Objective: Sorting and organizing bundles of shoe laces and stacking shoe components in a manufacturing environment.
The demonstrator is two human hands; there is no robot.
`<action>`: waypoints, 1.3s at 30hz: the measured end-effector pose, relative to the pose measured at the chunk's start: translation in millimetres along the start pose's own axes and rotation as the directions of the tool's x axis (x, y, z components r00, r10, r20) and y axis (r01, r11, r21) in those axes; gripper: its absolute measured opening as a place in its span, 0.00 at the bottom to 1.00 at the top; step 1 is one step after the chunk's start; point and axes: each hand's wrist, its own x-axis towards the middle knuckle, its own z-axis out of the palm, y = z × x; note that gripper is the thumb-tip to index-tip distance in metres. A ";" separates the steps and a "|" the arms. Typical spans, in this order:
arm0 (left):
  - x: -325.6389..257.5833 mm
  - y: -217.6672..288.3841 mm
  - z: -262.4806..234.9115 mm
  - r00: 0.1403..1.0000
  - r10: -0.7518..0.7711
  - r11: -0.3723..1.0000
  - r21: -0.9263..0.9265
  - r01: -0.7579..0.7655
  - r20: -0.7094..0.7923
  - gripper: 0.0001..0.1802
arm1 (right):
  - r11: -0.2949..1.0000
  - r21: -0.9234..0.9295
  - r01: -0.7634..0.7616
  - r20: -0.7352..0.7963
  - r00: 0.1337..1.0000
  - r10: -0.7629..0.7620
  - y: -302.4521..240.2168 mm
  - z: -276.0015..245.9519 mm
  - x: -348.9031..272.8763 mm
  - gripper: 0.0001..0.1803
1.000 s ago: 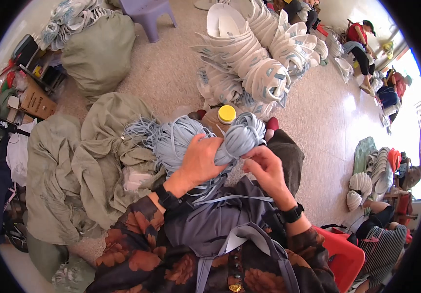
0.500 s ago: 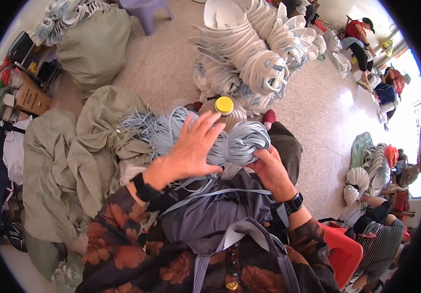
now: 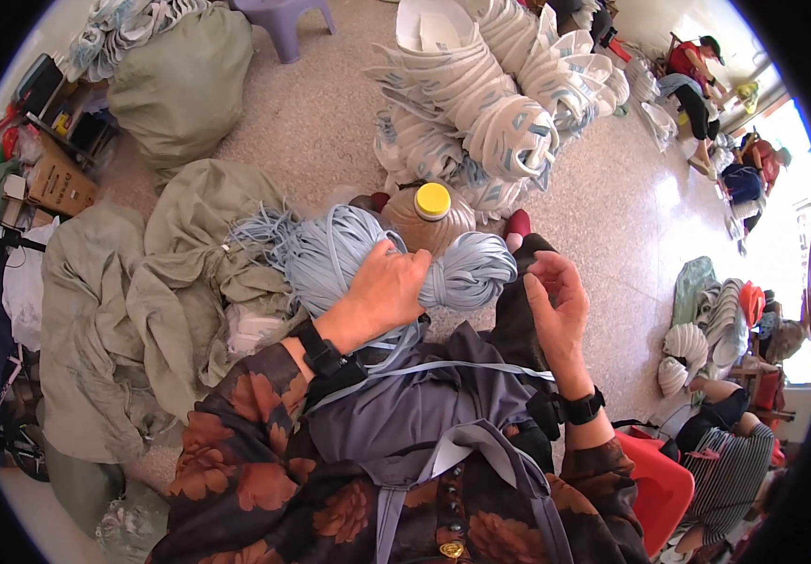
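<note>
A thick bundle of light blue laces (image 3: 335, 254) lies across my lap, tied in at its middle, with a looped end (image 3: 473, 271) bulging to the right. My left hand (image 3: 389, 285) is closed around the bundle near that tie. Just right of the looped end, my right hand (image 3: 559, 299) is held up, apart from the bundle, its fingers loosely bent and the thumb separate. A single lace (image 3: 462, 365) stretches over the grey apron (image 3: 405, 409) toward my right wrist; its end is hidden there. Beyond the bundle stands a large brownish bottle (image 3: 452, 221) with a yellow cap (image 3: 432, 201).
Stacked white shoe uppers (image 3: 514, 132) rise ahead. Olive cloth sacks (image 3: 95, 329) lie at the left, with another full sack (image 3: 180, 89) farther off. A purple stool (image 3: 283, 23) stands at the top. Several people sit working along the right, near a red chair (image 3: 655, 489).
My left hand has gone from spread above the bundle to closed on it. My right hand has let go of the looped end and moved right.
</note>
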 end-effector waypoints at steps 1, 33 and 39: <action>-2.5 2.6 1.3 1.000 0.004 1.000 -0.001 -0.004 0.003 0.26 | 1.000 -0.024 -0.005 0.085 0.996 0.007 -11.7 1.2 -1.6 0.12; -26.8 16.5 18.5 0.942 0.235 0.930 0.337 -0.145 -0.241 0.21 | 0.860 0.019 -0.510 0.540 0.729 0.420 17.3 41.6 10.8 0.08; -27.0 17.1 16.6 0.945 0.233 0.923 0.357 -0.141 -0.230 0.20 | 0.775 0.220 -0.592 0.584 0.716 0.381 35.9 36.9 8.4 0.07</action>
